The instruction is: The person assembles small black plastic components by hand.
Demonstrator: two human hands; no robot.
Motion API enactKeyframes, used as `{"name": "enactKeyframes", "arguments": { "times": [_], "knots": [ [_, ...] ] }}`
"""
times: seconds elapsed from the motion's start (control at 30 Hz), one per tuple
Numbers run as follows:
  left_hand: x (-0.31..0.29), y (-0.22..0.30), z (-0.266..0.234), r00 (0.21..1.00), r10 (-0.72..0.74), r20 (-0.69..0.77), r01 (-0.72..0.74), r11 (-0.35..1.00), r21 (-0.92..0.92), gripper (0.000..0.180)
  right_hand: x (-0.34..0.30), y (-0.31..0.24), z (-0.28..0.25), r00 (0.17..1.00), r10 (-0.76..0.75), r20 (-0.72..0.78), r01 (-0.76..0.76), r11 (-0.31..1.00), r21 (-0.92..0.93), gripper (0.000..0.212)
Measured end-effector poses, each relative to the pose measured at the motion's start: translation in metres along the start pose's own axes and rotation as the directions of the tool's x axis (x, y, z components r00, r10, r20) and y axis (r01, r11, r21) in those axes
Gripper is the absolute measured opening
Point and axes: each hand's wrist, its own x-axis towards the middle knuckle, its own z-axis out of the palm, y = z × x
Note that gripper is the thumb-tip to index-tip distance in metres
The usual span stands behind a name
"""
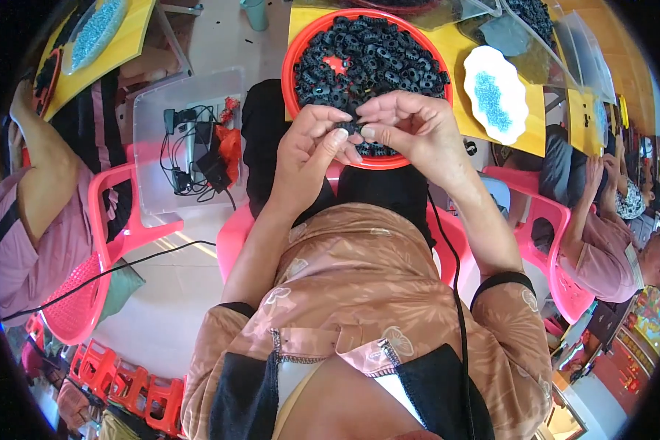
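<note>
Both of my hands meet over the near side of a round red basin. Between the fingertips is a small black plastic part, partly covered by the fingers, so its exact kind is unclear. My left hand pinches it with thumb and fingers from the left. From the right, the thumb and forefinger of my right hand close on the same part. The basin is heaped with many similar black parts; some red bottom shows through near the middle.
Right of the basin, a white scalloped plate holds tiny light-blue pieces on the yellow table. A clear bin with cables stands at left. Co-workers sit on pink chairs both sides; a black cable runs down my right.
</note>
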Motion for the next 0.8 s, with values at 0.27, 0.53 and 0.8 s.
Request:
{"name": "enactKeyframes", "arguments": {
  "times": [0.27, 0.53, 0.8],
  "knots": [
    [0.000, -0.003, -0.001, 0.999, 0.037, -0.009, -0.037, 0.997, 0.072, 0.015, 0.003, 0.008, 0.003, 0.999, 0.036, -0.001, -0.036, 0.998, 0.052, 0.022],
    [-0.007, -0.008, 0.006, 0.992, 0.124, -0.031, -0.111, 0.954, 0.278, 0.012, 0.001, 0.011, -0.001, 0.997, 0.077, 0.028, -0.080, 0.991, 0.105, 0.026],
    [-0.009, -0.012, 0.009, 0.996, 0.091, 0.021, -0.093, 0.981, 0.173, 0.011, -0.005, 0.009, -0.003, 0.993, 0.101, 0.065, -0.107, 0.989, 0.106, 0.031]
  ]
}}
